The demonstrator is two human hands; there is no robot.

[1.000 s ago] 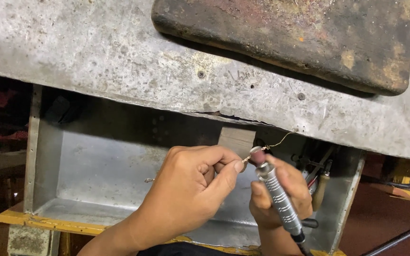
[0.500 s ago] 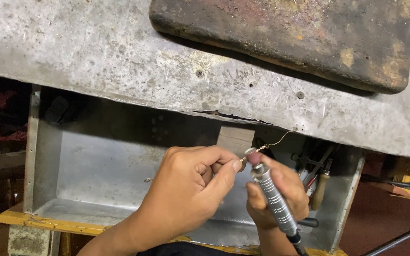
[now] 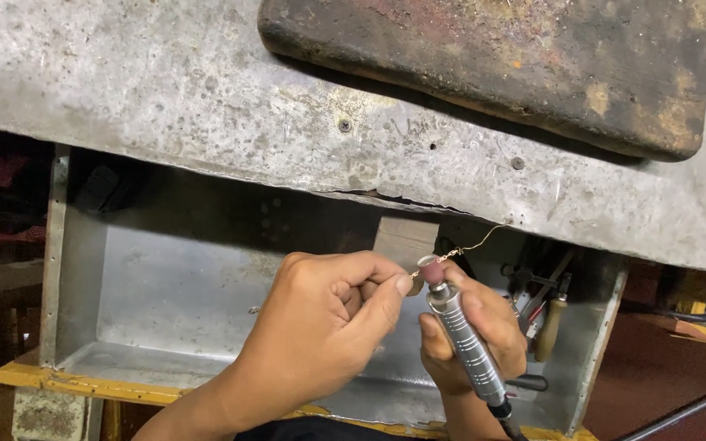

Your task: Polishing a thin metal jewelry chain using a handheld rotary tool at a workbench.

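— Where's the thin chain (image 3: pixel 463 250)?

— Just below the counter (image 3: pixel 206 106) edge, pinched between thumb and forefinger of the left hand (image 3: pixel 328 318), which is curled nearly closed. Its far end trails up to the right.

— And the right hand (image 3: pixel 475 335)?

— Wrapped tight round a ribbed metal handpiece (image 3: pixel 463 343), its pinkish tip at the chain.

— Anything unclear?

— The chain's links are too fine to make out; the handpiece's cord is cut off below.

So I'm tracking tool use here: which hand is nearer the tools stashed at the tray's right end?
Right. The right hand, gripping the rotary handpiece, sits just left of the tools. The left hand, pinching a thin chain, is farther left.
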